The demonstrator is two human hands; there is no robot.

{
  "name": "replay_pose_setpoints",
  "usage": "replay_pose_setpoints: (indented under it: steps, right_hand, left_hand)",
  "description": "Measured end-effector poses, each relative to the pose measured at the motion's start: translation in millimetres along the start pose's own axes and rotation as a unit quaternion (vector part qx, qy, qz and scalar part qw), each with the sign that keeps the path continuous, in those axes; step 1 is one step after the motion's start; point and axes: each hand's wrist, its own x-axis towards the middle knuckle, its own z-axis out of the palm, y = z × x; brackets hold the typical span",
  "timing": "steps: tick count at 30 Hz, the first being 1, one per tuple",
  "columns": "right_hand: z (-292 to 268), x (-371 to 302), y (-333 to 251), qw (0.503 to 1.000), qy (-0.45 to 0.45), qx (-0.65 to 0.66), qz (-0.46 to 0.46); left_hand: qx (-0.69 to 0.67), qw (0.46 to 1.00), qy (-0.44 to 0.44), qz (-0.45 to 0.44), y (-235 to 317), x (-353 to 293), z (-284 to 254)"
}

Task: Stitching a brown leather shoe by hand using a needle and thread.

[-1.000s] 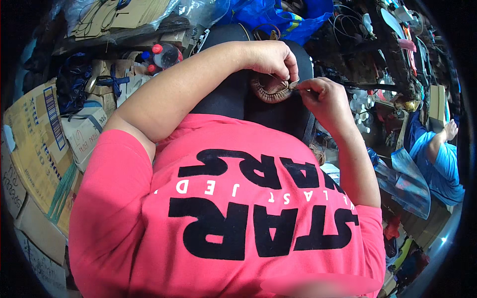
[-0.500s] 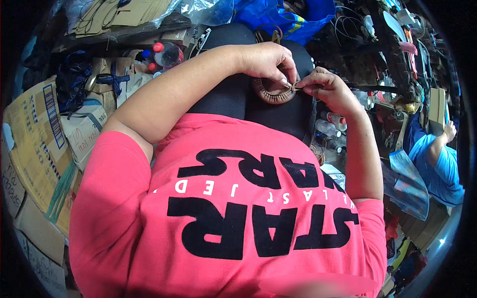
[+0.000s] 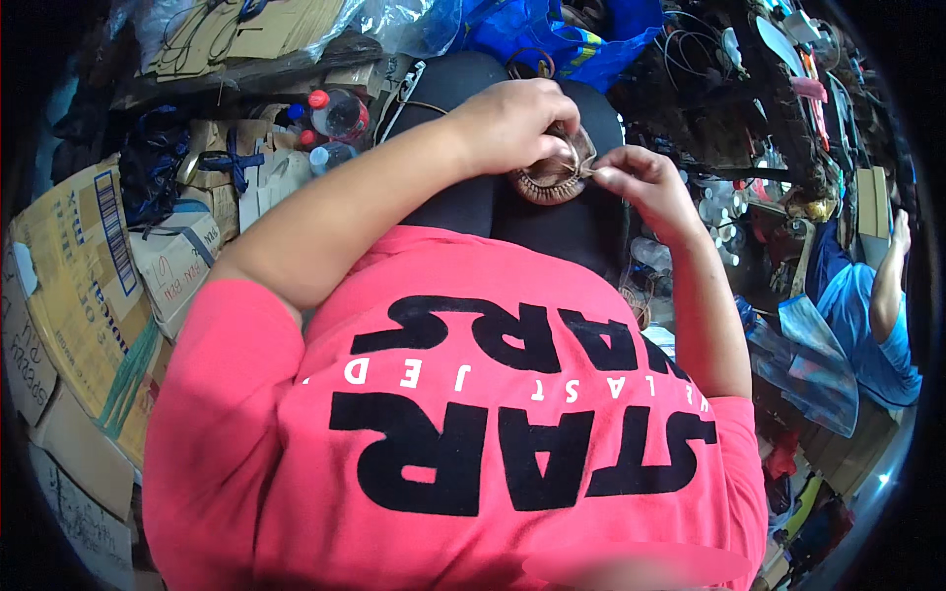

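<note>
Watching remotely, I see the woven piece [image 3: 549, 191] between my left hand [image 3: 524, 118], clamped on it, and right hand [image 3: 645, 187], pinching a strand [image 3: 585, 172].

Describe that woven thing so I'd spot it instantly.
From the pink T-shirt, look up to the black trousers. There, partly under the left hand and beside the right hand, is the round basketwork piece. Unlike the shiny blue bag beyond, it is small and brown, with a ribbed, curved edge.
</note>
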Motion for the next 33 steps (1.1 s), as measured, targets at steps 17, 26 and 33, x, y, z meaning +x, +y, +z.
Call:
replay_pose_setpoints:
  steps: [17,26,33]
  right_hand:
    - [10,-1,42,0.659,0.096,0.740,-0.093]
    - [8,-20,24,0.817,0.050,0.570,-0.077]
    - [-67,-62,89,0.974,0.188,-0.122,0.039]
  left_hand:
    - [-0.726,0.673,0.104,-0.099,20,-16,-31]
    - [-0.738,0.643,0.079,-0.187,-24,-29,-52]
    - [-0.156,0.917,-0.043,-0.364,-55,-92,-121]
